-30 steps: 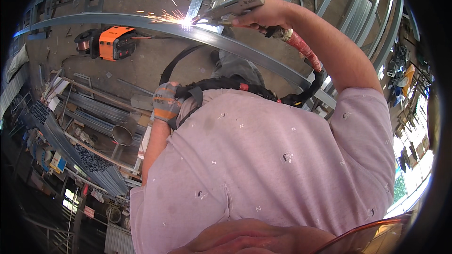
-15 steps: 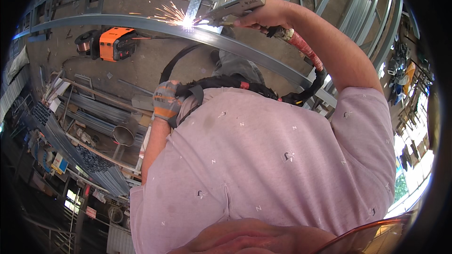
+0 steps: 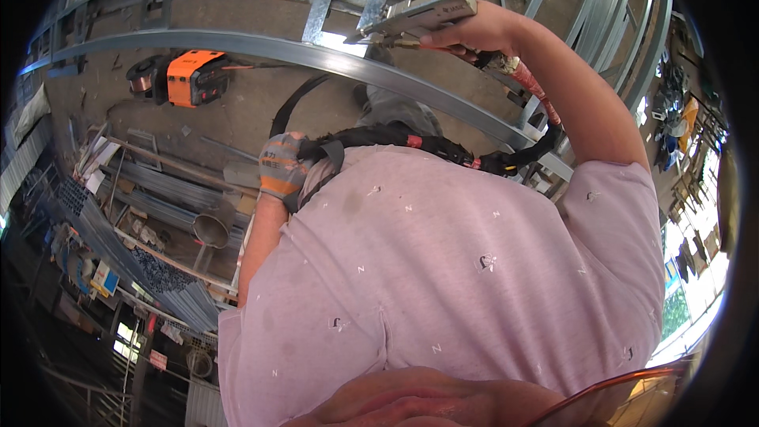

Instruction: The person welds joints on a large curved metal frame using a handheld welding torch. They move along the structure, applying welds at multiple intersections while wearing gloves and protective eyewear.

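My bare right hand is closed around a welding gun with a grey boxy body, its thumb along the side. The gun's tip is just above the galvanized steel frame, next to a short crosspiece; no arc or sparks show there. Red wrapping covers the start of the gun's cable behind my hand. My left hand, in a grey and orange glove, is at my waist on the left, closed on the thick black cable that runs across my front.
An orange welding machine with a wire spool stands on the floor beyond the frame, at left. Steel tubes and a round metal pipe lie at lower left. More steel profiles stretch along the right.
The bright arc and sparks at the gun's tip have gone out. My right hand has drawn the gun right, off the joint. The left hand has barely moved.
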Tool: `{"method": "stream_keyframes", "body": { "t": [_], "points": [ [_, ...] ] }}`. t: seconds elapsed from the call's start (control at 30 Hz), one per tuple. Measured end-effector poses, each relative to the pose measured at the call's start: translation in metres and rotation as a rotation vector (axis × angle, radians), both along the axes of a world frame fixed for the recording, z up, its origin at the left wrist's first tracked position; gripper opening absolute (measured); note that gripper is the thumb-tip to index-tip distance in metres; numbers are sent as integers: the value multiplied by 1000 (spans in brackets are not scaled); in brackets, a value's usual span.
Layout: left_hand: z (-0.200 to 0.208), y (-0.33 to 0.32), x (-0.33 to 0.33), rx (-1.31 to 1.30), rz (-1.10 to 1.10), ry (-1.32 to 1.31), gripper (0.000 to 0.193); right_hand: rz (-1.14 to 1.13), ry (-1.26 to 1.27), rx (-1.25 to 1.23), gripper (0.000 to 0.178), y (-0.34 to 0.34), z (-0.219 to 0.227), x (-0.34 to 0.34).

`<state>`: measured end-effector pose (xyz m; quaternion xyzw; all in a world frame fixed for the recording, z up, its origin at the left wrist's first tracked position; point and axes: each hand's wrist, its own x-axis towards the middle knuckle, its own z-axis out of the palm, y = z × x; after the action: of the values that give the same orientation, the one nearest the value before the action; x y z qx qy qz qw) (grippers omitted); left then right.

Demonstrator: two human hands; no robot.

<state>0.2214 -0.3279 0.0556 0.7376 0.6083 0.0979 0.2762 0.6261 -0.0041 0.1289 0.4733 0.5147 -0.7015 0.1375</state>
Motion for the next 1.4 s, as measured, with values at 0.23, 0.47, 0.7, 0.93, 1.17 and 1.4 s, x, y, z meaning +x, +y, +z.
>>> {"method": "stream_keyframes", "body": {
  "t": [0.23, 0.47, 0.7, 0.93, 1.17, 1.4],
  "points": [
    [0, 10, 6, -17, -41, -21, 60, -12, -42, -21, 24, -10, 6, 9],
    [0, 11, 9, -77, -31, -22, 59, -17, -47, 32, 26, -17, 10, 8],
    [5, 13, 13, -76, -28, -22, 57, 22, -50, 17, 32, -15, 3, 12],
    [6, 14, 11, -50, -55, 4, 56, 11, -44, 50, 32, -18, -2, 14],
    [5, 13, 11, -64, -45, 7, 57, 14, -53, 64, 33, -20, -5, 15],
    [2, 14, 11, -44, -31, -28, 59, 30, -96, 66, 36, -21, -6, 16]
  ]
}}
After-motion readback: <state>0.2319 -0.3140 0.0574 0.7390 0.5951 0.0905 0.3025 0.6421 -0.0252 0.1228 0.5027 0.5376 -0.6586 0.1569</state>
